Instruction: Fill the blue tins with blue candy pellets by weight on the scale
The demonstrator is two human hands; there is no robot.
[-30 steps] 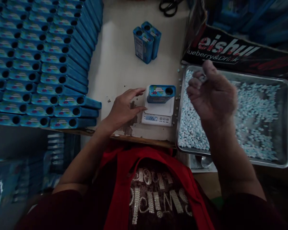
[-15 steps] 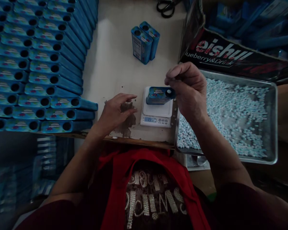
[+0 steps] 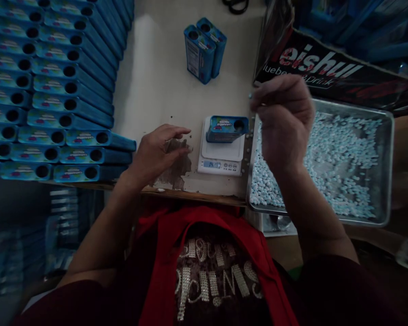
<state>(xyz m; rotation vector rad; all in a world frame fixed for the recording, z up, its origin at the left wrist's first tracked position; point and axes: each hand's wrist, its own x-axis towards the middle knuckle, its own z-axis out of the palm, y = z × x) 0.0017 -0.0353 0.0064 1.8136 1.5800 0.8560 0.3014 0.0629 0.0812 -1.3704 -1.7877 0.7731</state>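
A white digital scale [image 3: 221,166] lies on the table with a blue candy box [image 3: 226,131] standing on its platform. The box's round hole faces up, on its right side. My left hand [image 3: 156,151] is to the left of the scale, fingers apart and holding nothing. My right hand [image 3: 282,122] is raised to the right of the box, over the tray's near left part. Its thumb and fingers are pinched, slightly blurred, with a small pale candy [image 3: 250,96] at the fingertips. The metal tray [image 3: 390,167] holds many small light-blue and white candies [image 3: 347,149].
Rows of blue boxes [image 3: 71,104] are stacked on the left. Two blue boxes [image 3: 204,52] stand farther back. A black carton [image 3: 319,63] of blue packs borders the tray. Scissors [image 3: 237,5] lie at the back. Loose candies dot the table beside the scale.
My right hand has moved right, away from the box's hole. The scale's reading has risen from about 13 to about 14. My left hand stays by the scale; the whole view has shifted slightly.
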